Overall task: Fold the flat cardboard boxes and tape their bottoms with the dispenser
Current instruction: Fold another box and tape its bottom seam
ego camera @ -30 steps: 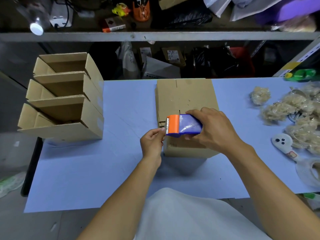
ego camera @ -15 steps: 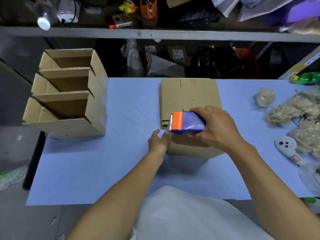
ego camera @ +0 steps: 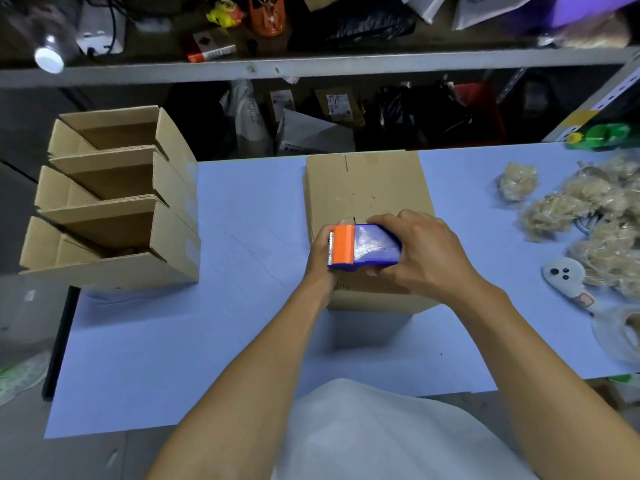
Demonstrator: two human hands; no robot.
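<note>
The near strip of the blue table (ego camera: 166, 358) lies bare from its near edge up to the box (ego camera: 367, 192), and a broad bare stretch runs on the left between that box and the stack (ego camera: 114, 202) of three folded boxes, which overhangs the table's left edge. The box stands at the table's middle, bottom up, its far side reaching the far edge; it is plain brown cardboard with a seam down the closed flaps. On its near part sits the dispenser (ego camera: 363, 249), blue-bodied with an orange toothed head pointing left. The right hand (ego camera: 426, 254) wraps around the dispenser's body from the right, fingers curled over its top and underside. The left hand (ego camera: 320, 261) is at the box's left near corner, touching the dispenser's orange end; its fingers are mostly hidden behind the head, so I cannot tell how they lie. To the right, well apart from the box, lie tan fibre clumps (ego camera: 571, 216), a white scraper (ego camera: 568, 278) and a clear tape roll (ego camera: 620, 330) at the right edge. Beyond the far edge stands a cluttered shelf (ego camera: 311, 65).
</note>
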